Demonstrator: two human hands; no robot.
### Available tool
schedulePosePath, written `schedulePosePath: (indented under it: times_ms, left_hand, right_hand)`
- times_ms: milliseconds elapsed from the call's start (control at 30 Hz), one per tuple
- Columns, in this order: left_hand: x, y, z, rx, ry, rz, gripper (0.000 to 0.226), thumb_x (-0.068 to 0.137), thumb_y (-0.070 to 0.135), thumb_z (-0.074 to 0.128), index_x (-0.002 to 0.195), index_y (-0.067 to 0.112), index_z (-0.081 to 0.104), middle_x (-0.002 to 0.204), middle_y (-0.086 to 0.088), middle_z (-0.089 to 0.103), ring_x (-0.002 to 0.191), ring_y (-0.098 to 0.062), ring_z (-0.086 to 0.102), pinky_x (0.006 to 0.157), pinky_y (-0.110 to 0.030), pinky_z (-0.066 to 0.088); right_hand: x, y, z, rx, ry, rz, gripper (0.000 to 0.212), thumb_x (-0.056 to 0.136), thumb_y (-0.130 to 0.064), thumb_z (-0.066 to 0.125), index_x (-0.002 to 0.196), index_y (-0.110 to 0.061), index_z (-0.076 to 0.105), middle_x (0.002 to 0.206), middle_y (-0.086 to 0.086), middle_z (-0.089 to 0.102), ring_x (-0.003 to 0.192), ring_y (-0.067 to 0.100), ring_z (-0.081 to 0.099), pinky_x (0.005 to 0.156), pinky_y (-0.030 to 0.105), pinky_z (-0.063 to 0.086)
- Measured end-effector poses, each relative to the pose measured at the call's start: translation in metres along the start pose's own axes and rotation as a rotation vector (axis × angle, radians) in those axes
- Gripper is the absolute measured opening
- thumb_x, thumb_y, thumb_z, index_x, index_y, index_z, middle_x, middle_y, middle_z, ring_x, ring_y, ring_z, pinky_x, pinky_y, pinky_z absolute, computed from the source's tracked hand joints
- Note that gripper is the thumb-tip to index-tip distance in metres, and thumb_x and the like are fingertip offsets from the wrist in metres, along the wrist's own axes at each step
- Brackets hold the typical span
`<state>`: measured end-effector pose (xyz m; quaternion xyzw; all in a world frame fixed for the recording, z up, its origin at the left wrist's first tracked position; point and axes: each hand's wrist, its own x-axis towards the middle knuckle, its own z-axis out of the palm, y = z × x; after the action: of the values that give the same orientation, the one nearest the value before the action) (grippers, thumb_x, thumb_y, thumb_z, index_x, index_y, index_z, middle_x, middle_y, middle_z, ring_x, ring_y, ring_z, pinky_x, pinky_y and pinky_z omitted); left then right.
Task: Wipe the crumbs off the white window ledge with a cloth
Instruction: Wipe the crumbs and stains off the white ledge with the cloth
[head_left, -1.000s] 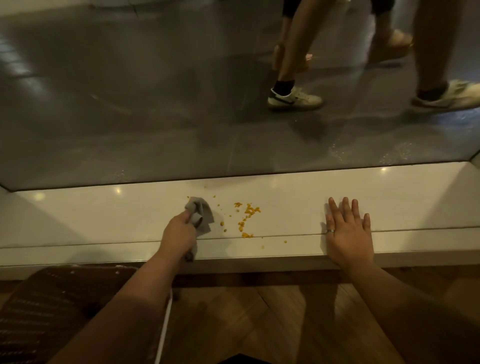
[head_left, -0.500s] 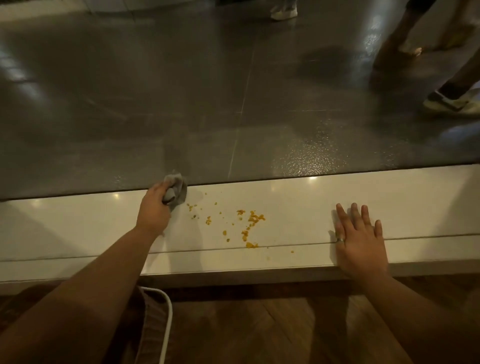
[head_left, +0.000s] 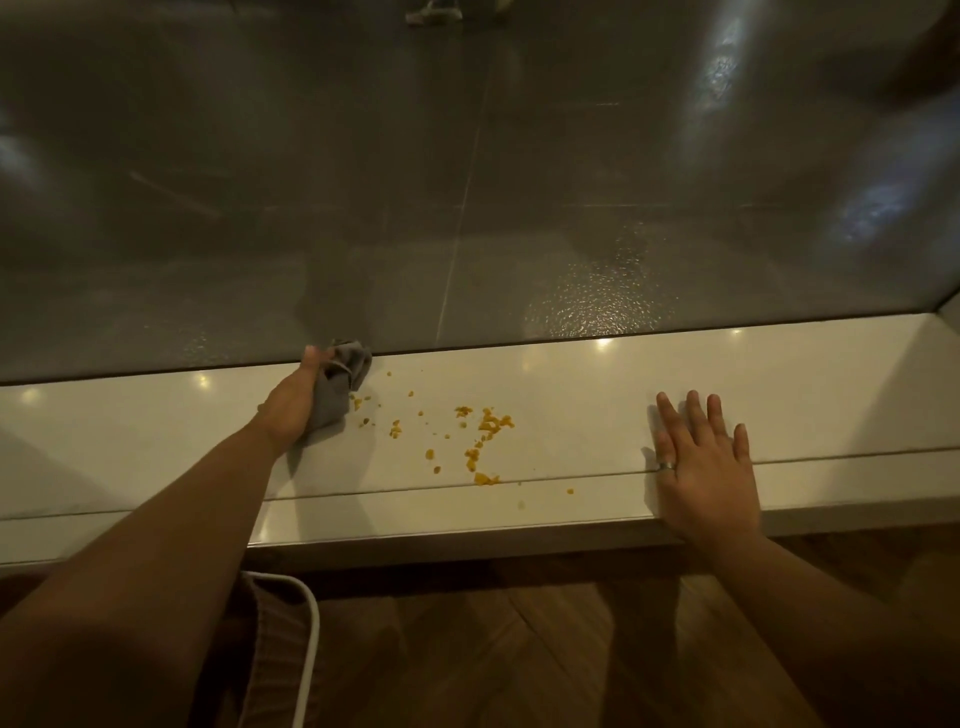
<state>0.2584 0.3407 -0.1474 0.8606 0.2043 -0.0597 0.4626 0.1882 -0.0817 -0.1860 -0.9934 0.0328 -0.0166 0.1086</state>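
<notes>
Where the glass (head_left: 467, 182) meets it, the ledge (head_left: 701, 374) runs from 9 to 3 o'clock, white and glossy, cut off at both edges of the view. Its back edge tilts up slightly toward 3 o'clock. On it the right hand (head_left: 706, 467) lies flat with fingers spread, holding nothing, a ring (head_left: 666, 465) on one finger. At the back edge the left hand (head_left: 291, 410) is closed on the cloth (head_left: 337, 384), a grey bunch whose long axis runs from 7 to 1 o'clock, its top touching the glass. How much cloth sits under the palm is hidden. Crumbs (head_left: 483, 441), small and yellow, lie scattered at 3 to 4 o'clock of the cloth, the nearest just beside it, the rest between the hands.
</notes>
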Motion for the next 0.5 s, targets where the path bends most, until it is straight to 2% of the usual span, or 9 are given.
schedulePosePath:
  times_ms: [33,100,133,233,333,400,433,467,500]
  left_hand:
    - [0.001,-0.001,0.002,-0.002,-0.026,0.021,0.067,0.093,0.063,0.015,0.129,0.023,0.054,0.129,-0.009,0.056,0.115,-0.024,0.051,0.111,-0.033,0.029]
    - [0.002,-0.001,0.007,0.091,-0.031,0.064,0.054,0.097,0.054,0.017,0.126,0.025,0.052,0.116,-0.004,0.057,0.103,-0.020,0.052,0.097,-0.025,0.030]
    - [0.004,0.001,0.009,0.165,-0.039,0.080,0.047,0.099,0.049,0.022,0.126,0.024,0.051,0.120,-0.004,0.057,0.106,-0.021,0.053,0.097,-0.025,0.030]
    - [0.004,-0.003,0.006,0.396,-0.059,0.165,0.052,0.100,0.038,0.033,0.148,0.021,0.026,0.152,-0.004,0.034,0.138,-0.024,0.034,0.117,-0.035,0.022]
    - [0.002,-0.008,0.005,0.465,-0.032,0.229,0.054,0.099,0.026,0.042,0.149,0.018,0.025,0.154,-0.006,0.030,0.141,-0.025,0.031,0.119,-0.038,0.021]
    - [-0.001,-0.008,0.011,0.454,0.008,0.277,0.050,0.099,0.013,0.041,0.147,0.013,0.030,0.152,-0.009,0.034,0.139,-0.022,0.034,0.119,-0.031,0.021]
    - [0.000,-0.008,0.015,0.438,0.022,0.299,0.047,0.098,0.006,0.040,0.145,0.009,0.034,0.146,-0.010,0.042,0.134,-0.012,0.042,0.116,-0.021,0.025]
    - [0.001,-0.007,0.018,0.410,0.036,0.314,0.044,0.097,0.001,0.039,0.141,0.007,0.039,0.132,-0.008,0.053,0.118,0.006,0.052,0.106,-0.008,0.031]
    - [0.004,-0.005,0.021,0.374,0.046,0.325,0.040,0.097,0.000,0.038,0.137,0.005,0.045,0.112,-0.001,0.059,0.094,0.021,0.055,0.089,0.003,0.036]
  right_hand:
    - [0.000,0.000,0.000,0.000,0.000,-0.002,0.058,0.093,-0.044,0.013,0.148,-0.032,0.002,0.159,0.003,0.002,0.146,0.018,-0.010,0.116,0.042,-0.006]
    - [0.000,0.001,0.001,0.000,0.011,0.000,0.058,0.093,-0.044,0.014,0.148,-0.032,0.004,0.159,0.003,0.003,0.146,0.018,-0.009,0.117,0.043,-0.005]
    - [0.000,0.001,0.001,-0.001,0.016,0.002,0.058,0.093,-0.044,0.015,0.148,-0.032,0.005,0.159,0.004,0.005,0.146,0.018,-0.008,0.117,0.043,-0.004]
    - [0.000,0.001,0.002,-0.002,0.017,0.001,0.058,0.093,-0.044,0.016,0.149,-0.032,0.006,0.159,0.004,0.006,0.146,0.019,-0.007,0.117,0.043,-0.003]
    - [0.000,0.000,0.001,0.012,0.015,0.005,0.057,0.093,-0.043,0.014,0.148,-0.032,0.006,0.159,0.004,0.006,0.146,0.018,-0.007,0.116,0.042,-0.005]
    - [0.000,-0.001,0.001,0.015,0.025,0.005,0.057,0.093,-0.043,0.015,0.148,-0.032,0.008,0.159,0.004,0.007,0.146,0.019,-0.006,0.117,0.042,-0.004]
    - [0.000,-0.001,0.001,0.018,0.027,0.003,0.057,0.093,-0.043,0.016,0.148,-0.032,0.008,0.159,0.004,0.007,0.146,0.018,-0.007,0.116,0.042,-0.004]
    - [0.000,0.000,0.001,0.020,0.026,0.001,0.058,0.093,-0.044,0.016,0.148,-0.032,0.007,0.159,0.004,0.006,0.146,0.018,-0.007,0.116,0.042,-0.005]
    - [0.000,0.000,0.001,0.021,0.024,0.001,0.058,0.092,-0.044,0.016,0.148,-0.032,0.007,0.159,0.004,0.006,0.146,0.018,-0.008,0.116,0.041,-0.006]
